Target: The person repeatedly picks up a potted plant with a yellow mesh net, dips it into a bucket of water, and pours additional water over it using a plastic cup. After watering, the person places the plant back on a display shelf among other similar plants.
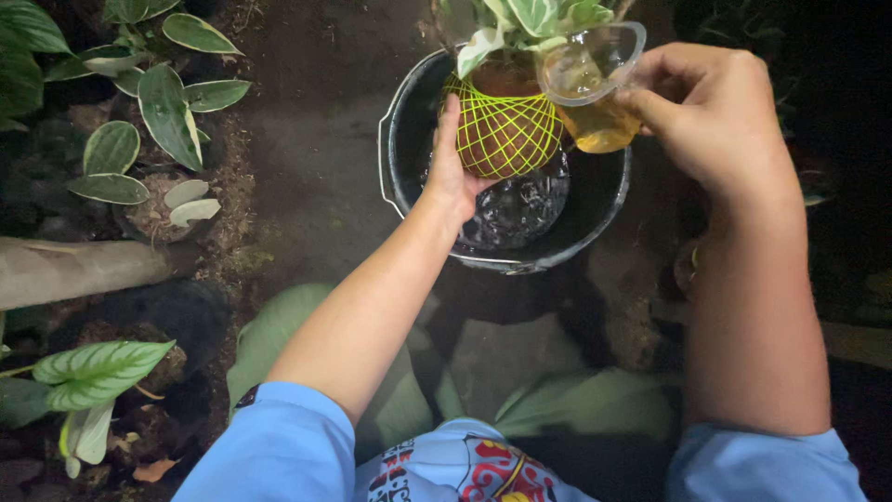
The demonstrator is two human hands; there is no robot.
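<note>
The moss ball point(502, 130), brown, wrapped in yellow-green netting with variegated leaves point(530, 23) growing from its top, hangs over the black bucket point(409, 177) of dark water. The left hand point(452, 172) cups its left side, fingers pressed against the net. Just right of the ball, the right hand point(715, 116) is closed around a clear plastic cup point(595, 84) of yellowish liquid, tilted toward the ball's top.
</note>
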